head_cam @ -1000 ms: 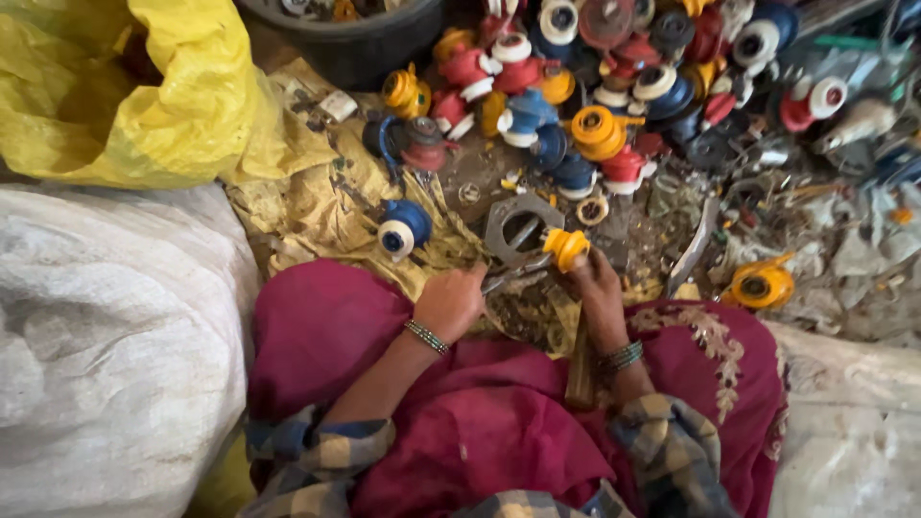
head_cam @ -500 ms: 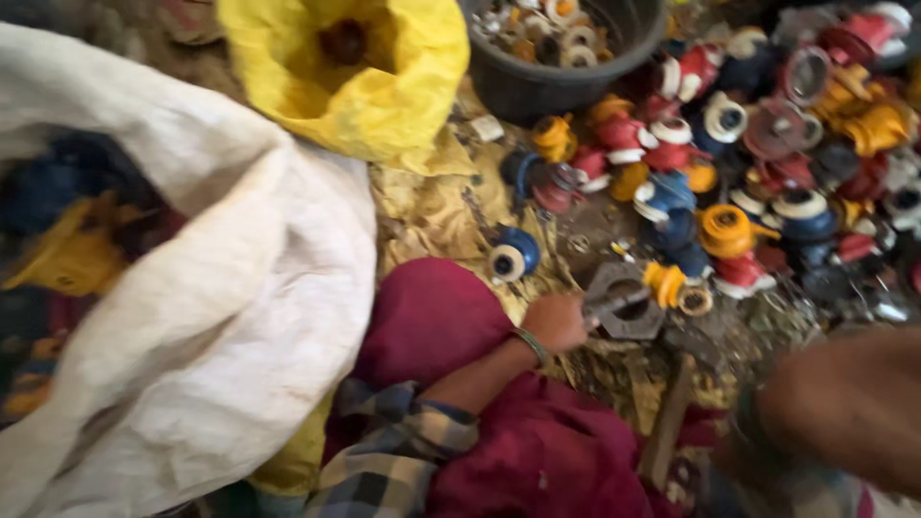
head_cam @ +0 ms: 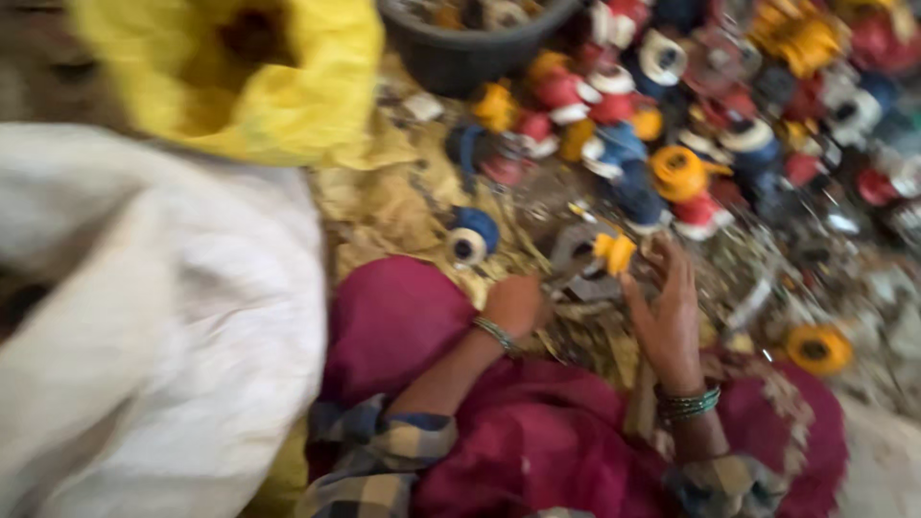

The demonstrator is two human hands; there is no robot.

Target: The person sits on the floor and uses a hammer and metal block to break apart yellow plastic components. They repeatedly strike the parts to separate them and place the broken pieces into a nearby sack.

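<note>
A grey metal part (head_cam: 580, 264) with a yellow cap (head_cam: 615, 251) is lying on the littered floor (head_cam: 403, 206), just ahead of the knees. The left hand (head_cam: 513, 305) is closed beside it (whether it is gripped cannot be told), while the right hand (head_cam: 667, 312) is spread open, fingertips at the cap.

You've got a small yellow-orange spool (head_cam: 614, 251) against a grey metal piece (head_cam: 578, 261), blurred, on littered ground just ahead of your knees, between both hands.
</note>
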